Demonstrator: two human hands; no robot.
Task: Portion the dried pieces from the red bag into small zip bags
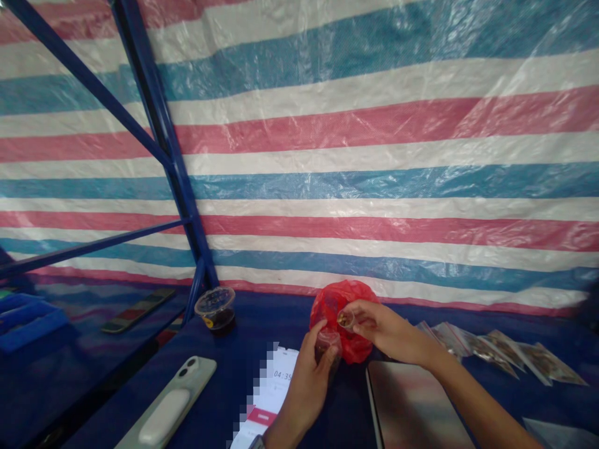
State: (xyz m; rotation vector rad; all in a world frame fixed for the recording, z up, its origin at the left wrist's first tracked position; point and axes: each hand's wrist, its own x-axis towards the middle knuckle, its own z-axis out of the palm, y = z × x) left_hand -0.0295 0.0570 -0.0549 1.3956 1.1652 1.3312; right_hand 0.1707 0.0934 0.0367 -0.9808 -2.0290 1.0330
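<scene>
head view: left hand (306, 386) has its grip closed round a clear cup (326, 344), and right hand (386, 330) pinches a small clear piece (346, 320), both held close together against a red bag (358, 346), apparently for handling them together.

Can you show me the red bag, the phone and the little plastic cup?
Red plastic bag (344, 296), head view, top part.
Phone (206, 369), head view, upper end.
Plastic cup (215, 301), head view, clear lid.
</scene>
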